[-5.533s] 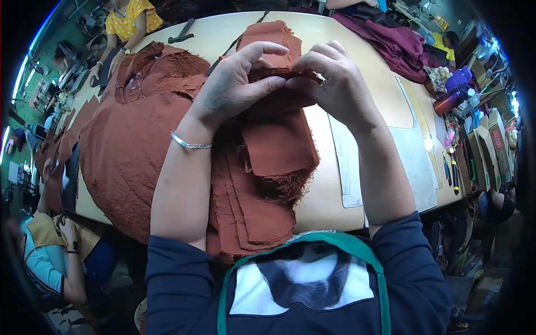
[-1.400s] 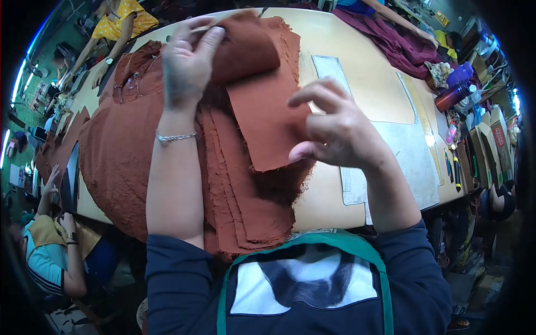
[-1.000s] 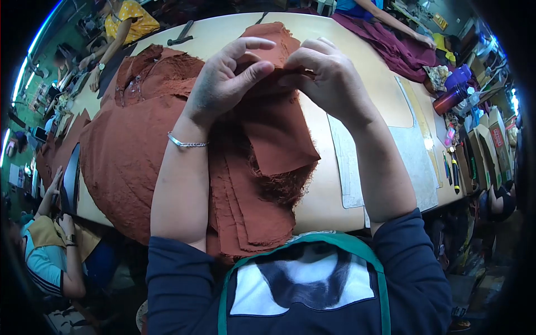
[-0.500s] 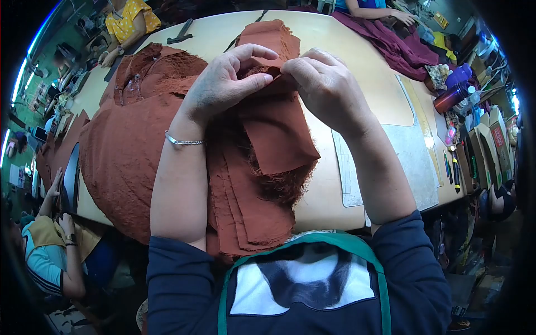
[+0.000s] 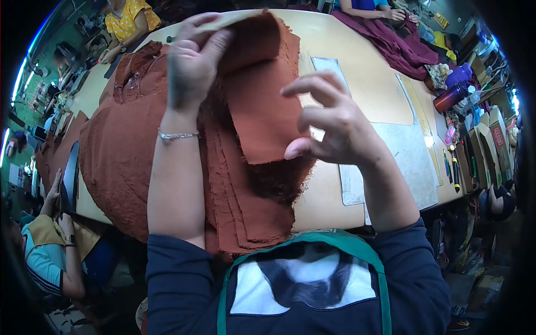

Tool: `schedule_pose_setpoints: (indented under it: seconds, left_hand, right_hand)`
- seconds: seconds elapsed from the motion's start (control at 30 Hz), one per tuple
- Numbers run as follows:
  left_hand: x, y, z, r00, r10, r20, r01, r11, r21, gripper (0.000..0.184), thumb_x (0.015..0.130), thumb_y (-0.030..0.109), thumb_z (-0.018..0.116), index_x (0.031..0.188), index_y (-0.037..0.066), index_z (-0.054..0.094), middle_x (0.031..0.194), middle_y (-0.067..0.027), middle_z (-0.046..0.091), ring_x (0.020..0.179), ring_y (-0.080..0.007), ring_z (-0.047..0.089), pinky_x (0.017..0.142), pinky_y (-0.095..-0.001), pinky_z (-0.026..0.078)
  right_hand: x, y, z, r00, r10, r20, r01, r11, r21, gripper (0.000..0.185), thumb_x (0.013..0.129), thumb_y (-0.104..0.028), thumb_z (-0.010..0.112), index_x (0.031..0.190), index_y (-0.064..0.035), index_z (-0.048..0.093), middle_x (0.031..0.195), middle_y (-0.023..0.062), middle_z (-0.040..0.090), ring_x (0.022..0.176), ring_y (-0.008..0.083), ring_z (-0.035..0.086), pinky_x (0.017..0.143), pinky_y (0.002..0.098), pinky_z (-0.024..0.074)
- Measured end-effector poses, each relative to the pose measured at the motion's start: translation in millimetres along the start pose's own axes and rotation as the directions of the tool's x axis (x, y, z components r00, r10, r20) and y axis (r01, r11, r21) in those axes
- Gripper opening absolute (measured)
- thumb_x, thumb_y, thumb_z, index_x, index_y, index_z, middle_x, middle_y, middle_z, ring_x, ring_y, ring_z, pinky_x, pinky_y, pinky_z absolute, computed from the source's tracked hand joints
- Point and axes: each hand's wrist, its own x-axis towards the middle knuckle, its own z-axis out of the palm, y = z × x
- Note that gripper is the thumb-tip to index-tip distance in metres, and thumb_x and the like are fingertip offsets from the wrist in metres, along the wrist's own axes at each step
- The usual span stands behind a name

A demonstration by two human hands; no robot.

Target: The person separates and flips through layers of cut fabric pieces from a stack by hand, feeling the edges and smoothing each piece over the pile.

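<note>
My left hand [image 5: 192, 61] pinches the far left part of a rust-red cloth piece [image 5: 262, 111], which is lifted and curls over at its far end. My right hand [image 5: 335, 120] is open over the piece's right edge, thumb and fingers apart, with nothing held. Under the piece lies a stack of rust-red cloth [image 5: 245, 218] with frayed edges, close to my body. To the left spreads a large rust-red cloth pile [image 5: 125, 151], partly behind my left forearm.
Flat grey templates [image 5: 405, 162] lie on the pale table [image 5: 318, 215] to the right. Maroon cloth [image 5: 393, 47] is at the far right, where a person handles it. A dark red bottle [image 5: 449, 99] and a yellow-black cutter [image 5: 456, 173] lie along the right edge. Other people sit left.
My left hand has moved left and up with the cloth, whose far end now curls over. My right hand has let go and opened, lower and to the right.
</note>
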Motion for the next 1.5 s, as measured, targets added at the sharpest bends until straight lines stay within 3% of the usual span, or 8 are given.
schedule_pose_setpoints:
  seconds: [0.13,0.3,0.8,0.93,1.03,1.13,1.3,1.5]
  left_hand:
    - [-16,8,18,0.917,-0.164,0.364,0.24,0.955,-0.175,0.033,0.08,0.003,0.061,0.111,0.004,0.05,0.084,-0.0052,0.06,0.081,-0.0075,0.056,0.072,-0.0194,0.045]
    - [-16,10,15,0.893,-0.187,0.41,0.257,0.958,-0.123,0.034,0.08,0.003,0.061,0.112,0.003,0.049,0.084,-0.0045,0.06,0.081,-0.0067,0.055,0.072,-0.019,0.044]
    - [-15,8,17,0.802,-0.351,0.484,0.448,0.888,-0.098,0.023,0.085,0.01,0.056,0.106,0.002,0.053,0.081,0.0,0.057,0.073,-0.0031,0.05,0.067,-0.015,0.04]
    - [-14,-6,14,0.923,-0.221,0.314,0.226,0.974,0.018,0.022,0.082,0.004,0.057,0.103,0.002,0.054,0.077,-0.0017,0.058,0.072,-0.005,0.052,0.064,-0.0165,0.042]
    - [5,-13,0,0.992,0.042,-0.117,-0.026,0.99,0.136,0.016,0.081,0.001,0.057,0.096,0.001,0.054,0.083,-0.0065,0.059,0.076,-0.0082,0.055,0.067,-0.0207,0.045]
    - [14,-20,-25,0.9,-0.106,-0.422,0.045,0.987,-0.152,0.02,0.081,0.002,0.059,0.1,0.001,0.053,0.09,-0.0092,0.059,0.081,-0.0114,0.056,0.072,-0.0214,0.046]
    - [-3,2,4,0.996,-0.06,0.069,0.065,0.994,-0.086,0.029,0.081,0.001,0.06,0.108,0.002,0.05,0.093,-0.0076,0.061,0.087,-0.0106,0.056,0.076,-0.0207,0.045]
    - [-14,6,13,0.883,-0.16,0.442,0.247,0.958,-0.146,0.04,0.078,0.001,0.061,0.115,0.005,0.048,0.094,-0.0073,0.061,0.089,-0.0096,0.056,0.077,-0.0214,0.045]
  right_hand:
    - [24,16,1,0.951,0.013,-0.31,-0.056,0.99,-0.132,0.033,0.063,-0.033,0.073,0.074,-0.008,0.056,0.09,0.0073,0.054,0.086,0.0285,0.05,0.075,0.038,0.0433]
    - [33,40,10,0.955,0.16,-0.249,-0.195,0.973,-0.122,0.017,0.064,-0.011,0.069,0.077,-0.0074,0.058,0.082,0.0072,0.056,0.082,0.027,0.052,0.074,0.0364,0.0427]
    - [24,42,22,0.968,-0.053,-0.247,-0.029,0.948,-0.318,0.006,0.068,-0.007,0.056,0.074,-0.0093,0.057,0.077,0.0006,0.057,0.077,0.0188,0.055,0.067,0.0315,0.0445]
    - [24,37,25,0.968,-0.086,-0.235,-0.002,0.937,-0.35,0.005,0.069,-0.009,0.055,0.074,-0.0094,0.055,0.092,0.0014,0.054,0.09,0.0196,0.051,0.071,0.0335,0.0424]
    - [14,11,19,0.997,0.024,-0.077,-0.044,0.961,-0.272,0.005,0.068,-0.009,0.056,0.073,-0.0087,0.055,0.104,0.0043,0.051,0.1,0.0234,0.045,0.076,0.0365,0.0418]
    - [-7,-9,21,0.99,0.035,0.136,-0.025,0.997,-0.073,0.007,0.066,-0.01,0.059,0.071,-0.0076,0.055,0.105,0.0057,0.051,0.103,0.026,0.045,0.082,0.0386,0.0415]
    - [6,10,6,0.994,0.034,-0.103,-0.029,0.998,0.048,0.037,0.063,-0.038,0.073,0.078,-0.009,0.056,0.098,0.0102,0.053,0.094,0.0308,0.049,0.078,0.0408,0.0428]
    - [34,44,10,0.943,0.134,-0.306,-0.165,0.983,-0.078,0.023,0.063,-0.017,0.073,0.078,-0.0073,0.058,0.085,0.0095,0.054,0.085,0.0284,0.05,0.073,0.0384,0.0414]
